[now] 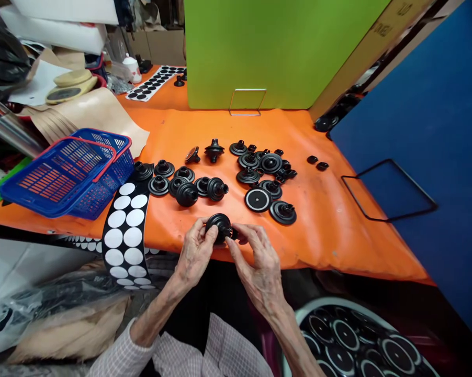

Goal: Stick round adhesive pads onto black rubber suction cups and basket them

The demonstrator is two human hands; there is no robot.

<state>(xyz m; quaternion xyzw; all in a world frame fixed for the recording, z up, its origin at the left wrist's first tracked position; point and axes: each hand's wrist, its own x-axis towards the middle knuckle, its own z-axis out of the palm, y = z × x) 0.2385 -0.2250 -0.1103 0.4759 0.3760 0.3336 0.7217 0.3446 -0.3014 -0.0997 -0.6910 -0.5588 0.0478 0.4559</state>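
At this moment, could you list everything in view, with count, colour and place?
Table cover: one, orange, centre
Loose parts: many, black, on cover
Held part: one, black, front centre
Basket: one, blue and red, left
Dotted strip: at least one, black and white, front left
Dotted sheet: one, white and black, back left
Bottle: one, white, back left
Slabs: two, white, upper left
Boards: two, green at back, blue at right
Wire frames: two, silvery and dark, by boards
Tub: one, pale, lower right
Other clutter: uncounted, mixed, left
Left hand: one, holding held part
Right hand: one, on same part
Sleeve: one, checked, lower left
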